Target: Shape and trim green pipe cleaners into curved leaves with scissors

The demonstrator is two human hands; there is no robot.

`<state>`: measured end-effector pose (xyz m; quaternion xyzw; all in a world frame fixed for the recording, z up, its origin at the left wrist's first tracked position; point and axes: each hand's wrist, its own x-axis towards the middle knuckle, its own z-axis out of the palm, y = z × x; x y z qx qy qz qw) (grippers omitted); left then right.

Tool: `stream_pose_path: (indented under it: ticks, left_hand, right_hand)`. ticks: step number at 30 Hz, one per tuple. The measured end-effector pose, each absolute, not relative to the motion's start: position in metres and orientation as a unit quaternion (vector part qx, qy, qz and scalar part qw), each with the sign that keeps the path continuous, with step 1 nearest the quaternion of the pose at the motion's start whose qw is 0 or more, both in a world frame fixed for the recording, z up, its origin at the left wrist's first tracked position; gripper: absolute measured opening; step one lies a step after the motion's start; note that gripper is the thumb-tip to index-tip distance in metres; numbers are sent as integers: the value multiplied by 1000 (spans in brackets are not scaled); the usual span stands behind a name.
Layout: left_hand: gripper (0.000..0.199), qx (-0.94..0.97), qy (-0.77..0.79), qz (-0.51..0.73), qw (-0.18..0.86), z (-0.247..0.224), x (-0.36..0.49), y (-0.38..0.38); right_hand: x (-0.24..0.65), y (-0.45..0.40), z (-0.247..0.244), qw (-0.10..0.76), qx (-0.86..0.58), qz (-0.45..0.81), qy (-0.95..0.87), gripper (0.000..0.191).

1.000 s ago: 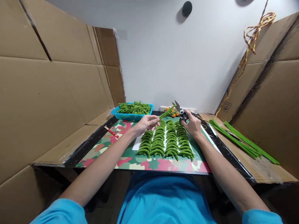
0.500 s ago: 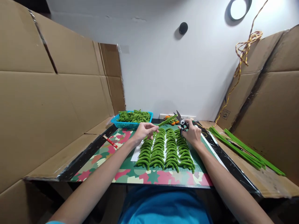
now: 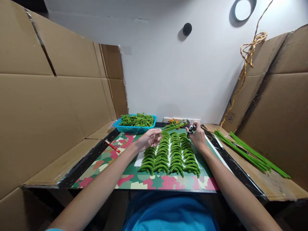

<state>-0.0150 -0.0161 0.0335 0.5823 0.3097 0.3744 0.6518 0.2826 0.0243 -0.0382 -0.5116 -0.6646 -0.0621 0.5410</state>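
Observation:
Green fuzzy stems (image 3: 173, 127) are pinched in my left hand (image 3: 149, 140), their far ends pointing right. My right hand (image 3: 198, 136) grips black-and-white scissors (image 3: 192, 128), whose blades meet the right end of the stems. Below both hands, curved green pieces (image 3: 176, 154) lie in several columns on a white sheet (image 3: 138, 160). Behind my left hand sits a blue basket (image 3: 131, 128) heaped with more green pieces (image 3: 137, 120).
Long green stems (image 3: 247, 155) lie on cardboard at the right. A red-and-white strip (image 3: 112, 146) rests at the left of the patterned mat (image 3: 96, 164). Orange pieces (image 3: 173, 121) are near the wall. Cardboard walls (image 3: 55, 106) rise on both sides.
The scissors' blades have come together on the stems' end. My left hand has turned, and the stems lie at a flatter angle. The view has shifted slightly.

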Motion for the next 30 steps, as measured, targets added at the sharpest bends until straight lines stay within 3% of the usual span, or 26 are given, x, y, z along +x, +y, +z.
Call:
stream_pose_path:
  ticks: [10,17,25,30]
  left_hand:
    - [25,565,295,334,694,33,-18,-17]
    - [41,592,313,320,671,28,-16,-18]
    - [40,631,305,309,643,26,-13,-17]
    - [45,641,290,281,653,24,-14,-15]
  right_hand:
    - [286,33,-45,576,-453,-65,-677,49]
    - [283,25,-41,549,-449,-100,-698,71]
    - [279,21,-38,518,-468,-121,-706,75]
    - [281,20,-37,521,-464,-127,-705,89]
